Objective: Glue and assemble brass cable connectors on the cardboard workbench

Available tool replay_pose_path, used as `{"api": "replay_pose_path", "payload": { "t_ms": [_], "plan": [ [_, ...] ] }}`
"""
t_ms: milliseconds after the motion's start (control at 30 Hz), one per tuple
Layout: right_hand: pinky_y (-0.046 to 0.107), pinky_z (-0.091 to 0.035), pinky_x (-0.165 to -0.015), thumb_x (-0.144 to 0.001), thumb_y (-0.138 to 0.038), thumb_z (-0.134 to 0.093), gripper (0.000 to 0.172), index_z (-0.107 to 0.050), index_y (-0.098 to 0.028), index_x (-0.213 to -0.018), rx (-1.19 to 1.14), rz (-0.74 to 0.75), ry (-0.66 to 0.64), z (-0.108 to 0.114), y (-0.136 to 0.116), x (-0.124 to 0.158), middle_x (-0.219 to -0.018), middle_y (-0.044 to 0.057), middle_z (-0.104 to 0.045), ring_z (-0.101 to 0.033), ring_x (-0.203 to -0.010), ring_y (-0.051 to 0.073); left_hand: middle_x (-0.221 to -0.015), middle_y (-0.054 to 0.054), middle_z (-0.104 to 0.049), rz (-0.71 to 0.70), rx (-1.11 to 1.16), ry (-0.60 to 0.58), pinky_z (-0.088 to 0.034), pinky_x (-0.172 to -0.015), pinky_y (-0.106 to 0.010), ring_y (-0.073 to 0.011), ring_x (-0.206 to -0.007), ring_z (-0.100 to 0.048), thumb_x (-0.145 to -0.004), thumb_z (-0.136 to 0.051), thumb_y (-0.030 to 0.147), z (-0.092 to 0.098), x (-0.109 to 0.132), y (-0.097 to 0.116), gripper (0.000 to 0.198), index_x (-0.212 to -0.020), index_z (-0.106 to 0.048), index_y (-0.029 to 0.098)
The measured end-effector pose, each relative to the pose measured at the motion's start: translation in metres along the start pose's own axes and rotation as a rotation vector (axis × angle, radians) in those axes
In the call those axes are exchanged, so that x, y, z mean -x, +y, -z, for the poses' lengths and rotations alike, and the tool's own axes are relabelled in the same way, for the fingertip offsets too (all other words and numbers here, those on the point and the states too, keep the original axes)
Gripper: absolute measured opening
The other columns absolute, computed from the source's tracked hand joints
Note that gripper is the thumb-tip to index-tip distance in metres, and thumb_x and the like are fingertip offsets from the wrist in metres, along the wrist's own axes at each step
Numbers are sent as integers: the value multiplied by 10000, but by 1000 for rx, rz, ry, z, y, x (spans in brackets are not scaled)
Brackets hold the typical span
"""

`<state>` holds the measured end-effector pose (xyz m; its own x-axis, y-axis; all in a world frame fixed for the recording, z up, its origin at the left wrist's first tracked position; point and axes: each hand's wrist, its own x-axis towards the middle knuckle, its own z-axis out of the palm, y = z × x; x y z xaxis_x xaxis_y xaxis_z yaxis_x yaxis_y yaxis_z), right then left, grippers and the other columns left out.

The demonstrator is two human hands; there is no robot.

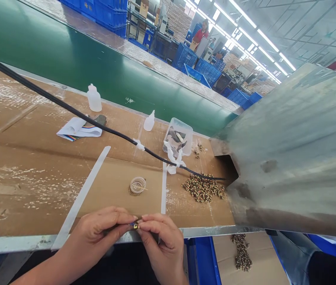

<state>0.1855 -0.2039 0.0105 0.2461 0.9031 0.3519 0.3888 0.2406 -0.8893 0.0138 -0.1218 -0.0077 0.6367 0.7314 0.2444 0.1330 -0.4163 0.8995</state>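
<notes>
Both hands meet at the front edge of the cardboard-covered bench. Between my left hand [104,225] and my right hand [163,241] is a small part [135,226] with yellow and dark blue on it, pinched in the fingertips of each. Its exact kind is too small to make out, and fingers cover most of it. Just beyond the hands stands a small round clear cup [138,185] with a thin stick resting in it. To the right lies a pile of small brass-and-dark parts [203,187].
A black cable [120,138] crosses above the bench to a metal panel [292,158] at right. Behind are a clear plastic box [188,138], two white squeeze bottles [94,99] and a striped ribbon roll [80,128]. More parts [242,253] lie on cardboard below right. A green conveyor [96,63] runs behind.
</notes>
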Motion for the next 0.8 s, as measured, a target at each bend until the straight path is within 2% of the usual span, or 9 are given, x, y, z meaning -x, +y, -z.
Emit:
{"api": "replay_pose_path", "payload": {
  "t_ms": [233, 467, 633, 800],
  "plan": [
    [213, -560, -773, -800, -50, -679, 257, -738, -264, -929, -3, -15, -24, -1, -1, -2, -910, 17, -728, -689, -848, 134, -931, 13, -733, 40, -1, -5, -549, -766, -169, -132, -839, -694, -894, -595, 226, -1, 1, 2, 166, -1023, -690, 270],
    [211, -556, -770, -800, -41, -675, 271, -737, -269, -933, -13, -18, -26, -2, 1, 0, -926, 18, -721, -685, -856, 132, -914, 43, -722, 6, -1, 14, -532, -756, -138, -105, -833, -684, -884, -595, 175, -1, 1, 1, 166, -988, -672, 279],
    [198, -548, -768, -806, -45, -671, 260, -739, -262, -934, -7, -26, -34, -3, 3, -1, -923, 18, -719, -682, -855, 125, -893, 37, -716, 48, 25, 46, -522, -747, -140, -105, -818, -676, -898, -582, 214, -2, 3, 1, 127, -958, -675, 274],
    [204, -547, -777, -800, -46, -674, 266, -736, -261, -944, -15, -6, -10, -2, 6, 0, -922, 17, -715, -680, -860, 128, -875, 52, -712, 57, -38, 1, -525, -727, -129, -105, -800, -675, -895, -584, 266, -4, 3, 3, 109, -951, -675, 282]
  ]
}}
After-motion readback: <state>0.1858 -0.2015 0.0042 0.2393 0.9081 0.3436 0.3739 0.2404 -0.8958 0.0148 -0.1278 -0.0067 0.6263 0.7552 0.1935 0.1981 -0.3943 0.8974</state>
